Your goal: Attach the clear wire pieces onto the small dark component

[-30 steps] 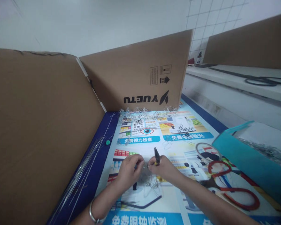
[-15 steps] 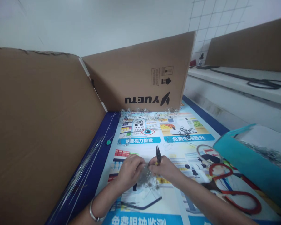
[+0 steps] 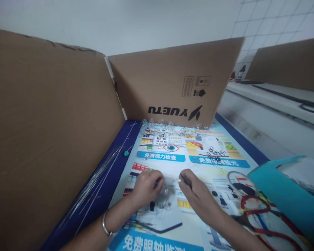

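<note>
My left hand (image 3: 146, 186), a silver bangle on its wrist, is closed in a pinch on a thin wire piece at a small tangle of wire parts (image 3: 165, 196) lying on the printed poster mat (image 3: 172, 223). My right hand (image 3: 193, 190) is just right of the tangle, its fingers wrapped round small black pliers (image 3: 185, 180) that lie low along the hand and point left. The two hands are a short gap apart.
Cardboard panels stand along the left (image 3: 49, 132) and the back (image 3: 172, 87). Long thin wires (image 3: 99, 181) lie along the blue left border. A cluster of black rings (image 3: 216, 153) sits further back on the mat. A teal box (image 3: 285, 195) stands at the right.
The pliers, upright between my hands before, have swung down in my right hand. My hands have drawn slightly apart. The camera has shifted, so the scene sits further right.
</note>
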A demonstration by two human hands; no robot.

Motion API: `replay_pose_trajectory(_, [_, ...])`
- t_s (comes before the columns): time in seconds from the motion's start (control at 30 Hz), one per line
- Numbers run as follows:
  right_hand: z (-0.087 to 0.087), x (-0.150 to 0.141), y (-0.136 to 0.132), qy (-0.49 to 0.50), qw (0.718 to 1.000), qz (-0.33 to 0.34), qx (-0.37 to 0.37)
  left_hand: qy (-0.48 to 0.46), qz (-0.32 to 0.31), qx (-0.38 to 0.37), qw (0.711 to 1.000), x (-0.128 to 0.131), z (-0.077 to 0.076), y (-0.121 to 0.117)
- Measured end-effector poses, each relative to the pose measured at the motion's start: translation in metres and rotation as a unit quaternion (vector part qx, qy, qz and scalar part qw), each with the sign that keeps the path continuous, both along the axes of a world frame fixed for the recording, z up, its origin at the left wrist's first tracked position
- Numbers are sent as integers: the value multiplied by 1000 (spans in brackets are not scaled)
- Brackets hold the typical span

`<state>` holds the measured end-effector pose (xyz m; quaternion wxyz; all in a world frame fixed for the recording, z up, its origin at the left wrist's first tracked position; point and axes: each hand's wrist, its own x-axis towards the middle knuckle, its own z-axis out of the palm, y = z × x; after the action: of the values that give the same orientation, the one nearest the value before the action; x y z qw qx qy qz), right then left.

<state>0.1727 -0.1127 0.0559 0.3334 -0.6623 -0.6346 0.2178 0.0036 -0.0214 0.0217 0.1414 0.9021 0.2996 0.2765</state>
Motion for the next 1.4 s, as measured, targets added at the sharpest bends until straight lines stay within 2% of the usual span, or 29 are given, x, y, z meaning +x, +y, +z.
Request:
replay_pose_trajectory(0.13, [14,-7,-10,-143,988,32,55,9,12,-25,1000,-1,1,2])
replay_pose_trajectory(0.23, [13,-6,-9,-211,977,27,7,8,25,-56,998,-1,5,5])
replay_pose_trajectory(0.33, [9,6,-2,-195,979,31,-53,5,45,-79,996,-3,8,8])
replay_pose_trajectory(0.43, [10,18,4,-134,981,86,-107,3,59,-106,993,-4,7,12])
replay_pose_trajectory(0.5, [14,20,5,-116,981,107,-117,-1,67,-126,990,-5,5,15])
replay_pose_trajectory(0.57, [17,14,4,-133,980,117,-93,-5,73,-142,987,-5,3,17])
replay_pose_trajectory(0.67, [18,0,2,-216,968,125,-21,-7,80,-151,985,-7,3,18])
replay_pose_trajectory(0.8, [9,-13,9,-373,923,80,53,-2,81,-144,986,-7,6,17])
replay_pose_trajectory(0.9, [4,-12,15,-443,891,38,95,5,81,-128,988,-6,9,15])
replay_pose_trajectory(1.03, [-1,-8,18,-470,876,26,109,20,75,-98,992,-5,9,12])
replay_pose_trajectory(1.4, [-17,-5,22,-449,885,34,123,34,92,-97,990,-2,6,11])
